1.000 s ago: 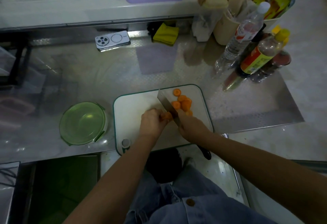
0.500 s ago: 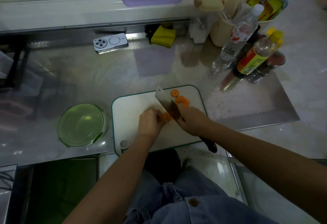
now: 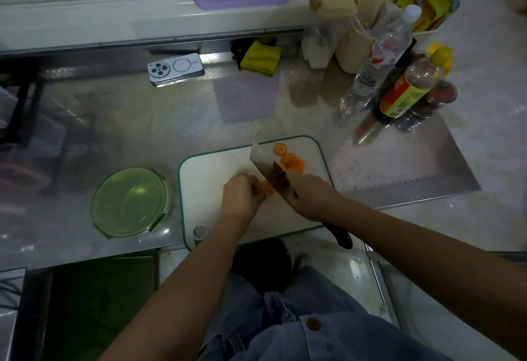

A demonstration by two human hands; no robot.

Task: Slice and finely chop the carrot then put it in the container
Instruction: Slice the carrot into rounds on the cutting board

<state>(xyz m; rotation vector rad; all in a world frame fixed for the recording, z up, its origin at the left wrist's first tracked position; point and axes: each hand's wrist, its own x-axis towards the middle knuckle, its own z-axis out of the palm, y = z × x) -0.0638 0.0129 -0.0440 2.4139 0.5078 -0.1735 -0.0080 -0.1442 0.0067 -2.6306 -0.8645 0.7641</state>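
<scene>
Carrot [image 3: 266,186] is down to a short stub near the middle of the white cutting board [image 3: 205,178]. The left hand [image 3: 242,195] pinches it with curled fingers. The right hand [image 3: 310,198] is wrapped round the cleaver [image 3: 266,165] close to where blade meets handle. The blade is tilted up over the stub, just beside the left fingertips.

The biggest risk is a cut. So little carrot is left that the holding fingers sit almost against the blade's path, and a stroke that drifts left or a fingertip that uncurls would meet the edge. A round stub can also roll or squirt out under the blade, which would send the cleaver down at an angle.

The cut slices [image 3: 291,161] lie in a loose heap at the far right of the board, with one lying apart close to the rim. A sideways sweep of the wide blade could push them off onto the tabletop [image 3: 142,132].

The board's near edge seems to lie at or just over the tabletop's front, so heavy chopping might make it tip or creep.

The green container [image 3: 129,202] stands left of the board, apparently empty. Carrying fine pieces across that gap is likely to scatter some.
</scene>
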